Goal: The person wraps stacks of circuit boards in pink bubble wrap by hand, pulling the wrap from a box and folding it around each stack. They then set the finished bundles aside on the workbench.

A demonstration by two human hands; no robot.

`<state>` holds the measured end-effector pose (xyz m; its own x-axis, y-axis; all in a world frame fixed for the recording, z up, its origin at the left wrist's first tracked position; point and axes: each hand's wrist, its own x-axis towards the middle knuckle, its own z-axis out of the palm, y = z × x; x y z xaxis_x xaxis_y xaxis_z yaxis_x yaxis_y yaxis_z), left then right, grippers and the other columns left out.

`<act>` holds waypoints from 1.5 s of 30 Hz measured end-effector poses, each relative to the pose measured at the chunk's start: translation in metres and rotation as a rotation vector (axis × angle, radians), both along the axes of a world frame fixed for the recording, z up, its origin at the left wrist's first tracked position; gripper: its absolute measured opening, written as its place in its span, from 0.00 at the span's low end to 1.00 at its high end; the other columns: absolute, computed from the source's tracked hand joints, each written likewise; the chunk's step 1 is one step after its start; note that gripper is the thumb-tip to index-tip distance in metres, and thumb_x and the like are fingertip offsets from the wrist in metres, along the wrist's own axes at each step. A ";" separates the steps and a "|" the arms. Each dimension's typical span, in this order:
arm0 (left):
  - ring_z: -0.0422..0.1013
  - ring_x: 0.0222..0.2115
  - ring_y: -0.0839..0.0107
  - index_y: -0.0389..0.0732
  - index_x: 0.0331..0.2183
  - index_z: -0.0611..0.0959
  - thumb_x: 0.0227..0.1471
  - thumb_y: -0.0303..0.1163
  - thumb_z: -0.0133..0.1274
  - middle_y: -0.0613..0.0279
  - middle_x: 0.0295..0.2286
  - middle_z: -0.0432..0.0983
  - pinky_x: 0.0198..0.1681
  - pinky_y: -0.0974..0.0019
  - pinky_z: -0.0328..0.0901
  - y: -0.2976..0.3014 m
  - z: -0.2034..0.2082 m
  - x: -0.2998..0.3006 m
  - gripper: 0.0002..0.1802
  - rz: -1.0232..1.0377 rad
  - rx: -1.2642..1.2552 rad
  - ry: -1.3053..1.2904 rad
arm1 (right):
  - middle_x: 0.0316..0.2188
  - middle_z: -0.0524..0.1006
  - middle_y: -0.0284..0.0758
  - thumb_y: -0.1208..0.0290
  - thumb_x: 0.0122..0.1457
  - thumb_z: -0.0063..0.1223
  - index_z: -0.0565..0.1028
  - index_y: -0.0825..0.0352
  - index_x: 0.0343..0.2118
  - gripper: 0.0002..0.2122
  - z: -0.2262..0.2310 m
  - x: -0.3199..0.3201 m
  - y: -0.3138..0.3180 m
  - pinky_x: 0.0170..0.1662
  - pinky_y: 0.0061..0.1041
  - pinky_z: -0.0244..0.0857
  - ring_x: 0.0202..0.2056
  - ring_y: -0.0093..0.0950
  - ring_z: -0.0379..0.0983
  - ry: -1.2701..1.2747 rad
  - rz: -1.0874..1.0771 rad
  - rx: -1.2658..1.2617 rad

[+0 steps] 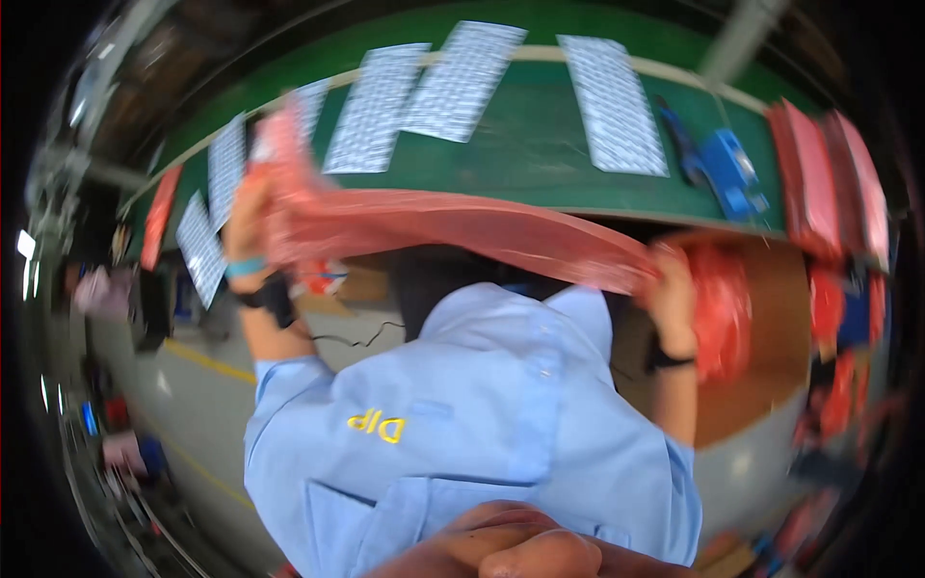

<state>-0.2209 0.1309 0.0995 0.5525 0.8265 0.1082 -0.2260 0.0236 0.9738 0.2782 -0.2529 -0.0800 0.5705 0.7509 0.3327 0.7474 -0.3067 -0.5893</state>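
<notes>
A long strip of translucent pink plastic film (462, 226) is stretched across in front of my chest. My left hand (251, 212), blurred by motion, is closed around its left end, where more of the film bunches up above the fingers. Its other end is gripped in my right hand (672, 294), lower and beside an open cardboard box (779, 337). A mass of the same reddish-pink plastic (725, 313) bulges at that box, just right of my right hand. The strip sags slightly between both hands, along the near edge of the green worktable (525, 159).
Several white printed sheets (462, 82) lie spread over the table. A blue tool (729, 173), possibly a tape dispenser, rests at its right. Beyond that are stacked pink packages (807, 178). At the far left lies a red strip (160, 217). A dark cable (361, 340) runs below.
</notes>
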 end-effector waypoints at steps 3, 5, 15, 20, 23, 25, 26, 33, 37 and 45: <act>0.70 0.33 0.80 0.37 0.39 0.81 0.58 0.32 0.52 0.69 0.31 0.78 0.39 0.75 0.65 -0.020 -0.008 0.044 0.10 -0.150 0.013 0.254 | 0.40 0.76 0.35 0.84 0.53 0.50 0.73 0.72 0.42 0.12 0.035 0.059 -0.073 0.47 0.28 0.66 0.41 0.32 0.72 -0.156 -0.270 0.078; 0.70 0.36 0.80 0.35 0.41 0.80 0.58 0.31 0.51 0.68 0.35 0.77 0.41 0.73 0.65 -0.038 -0.010 0.077 0.12 -0.308 0.031 0.359 | 0.44 0.75 0.38 0.86 0.52 0.49 0.72 0.73 0.44 0.14 0.064 0.095 -0.111 0.52 0.28 0.64 0.45 0.32 0.71 -0.195 -0.387 0.238; 0.69 0.46 0.78 0.34 0.50 0.75 0.56 0.30 0.56 0.64 0.44 0.75 0.53 0.69 0.64 -0.083 -0.071 0.177 0.21 -0.716 0.283 0.183 | 0.44 0.77 0.43 0.79 0.54 0.55 0.73 0.76 0.43 0.14 0.241 0.179 -0.173 0.48 0.30 0.68 0.42 0.33 0.75 -0.003 -0.347 1.044; 0.70 0.40 0.79 0.34 0.43 0.80 0.55 0.31 0.56 0.66 0.38 0.78 0.45 0.70 0.67 -0.108 -0.063 0.206 0.15 -0.797 0.040 0.170 | 0.46 0.77 0.48 0.74 0.58 0.51 0.73 0.74 0.47 0.15 0.258 0.204 -0.180 0.46 0.30 0.69 0.41 0.34 0.76 -0.663 -0.600 0.351; 0.70 0.35 0.81 0.34 0.37 0.83 0.55 0.32 0.57 0.69 0.32 0.79 0.41 0.70 0.67 -0.113 -0.061 0.205 0.11 -0.774 0.000 0.303 | 0.45 0.76 0.52 0.70 0.60 0.50 0.73 0.72 0.49 0.16 0.258 0.193 -0.173 0.45 0.30 0.69 0.42 0.39 0.77 -0.336 -0.756 -0.379; 0.70 0.33 0.82 0.34 0.37 0.84 0.55 0.33 0.57 0.70 0.31 0.79 0.38 0.72 0.67 -0.115 -0.050 0.209 0.12 -0.771 -0.103 0.364 | 0.43 0.76 0.54 0.70 0.59 0.51 0.71 0.71 0.50 0.17 0.207 0.211 -0.215 0.46 0.31 0.68 0.42 0.44 0.76 -0.409 -0.549 -0.484; 0.70 0.32 0.82 0.33 0.37 0.84 0.56 0.33 0.57 0.70 0.31 0.79 0.37 0.73 0.67 -0.117 -0.048 0.213 0.12 -0.767 -0.154 0.395 | 0.42 0.76 0.54 0.71 0.58 0.51 0.70 0.71 0.51 0.18 0.184 0.214 -0.233 0.46 0.31 0.68 0.43 0.47 0.75 -0.432 -0.532 -0.655; 0.70 0.31 0.83 0.34 0.36 0.84 0.55 0.33 0.57 0.69 0.30 0.79 0.36 0.74 0.67 -0.141 -0.058 0.240 0.12 -0.841 -0.080 0.286 | 0.58 0.65 0.47 0.64 0.50 0.64 0.63 0.74 0.58 0.34 0.204 -0.083 -0.019 0.62 0.34 0.54 0.60 0.39 0.62 0.154 0.405 0.021; 0.70 0.31 0.83 0.34 0.36 0.84 0.54 0.33 0.58 0.67 0.30 0.79 0.36 0.75 0.67 -0.151 -0.046 0.247 0.12 -0.908 -0.141 0.316 | 0.44 0.74 0.46 0.71 0.48 0.61 0.73 0.71 0.46 0.21 0.141 -0.100 0.033 0.51 0.36 0.64 0.49 0.44 0.69 -0.127 0.400 -0.060; 0.71 0.30 0.82 0.32 0.35 0.84 0.53 0.30 0.60 0.65 0.29 0.80 0.35 0.75 0.67 -0.161 -0.044 0.253 0.11 -0.914 -0.255 0.400 | 0.31 0.78 0.35 0.77 0.44 0.57 0.75 0.70 0.34 0.11 0.123 -0.072 0.023 0.42 0.31 0.69 0.34 0.38 0.74 -0.469 0.280 -0.189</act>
<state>0.0320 -0.0297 0.0557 0.9387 0.0446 -0.3420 0.3221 0.2406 0.9156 0.2061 -0.2301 0.0434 0.1658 0.9230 0.3472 0.9833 -0.1278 -0.1298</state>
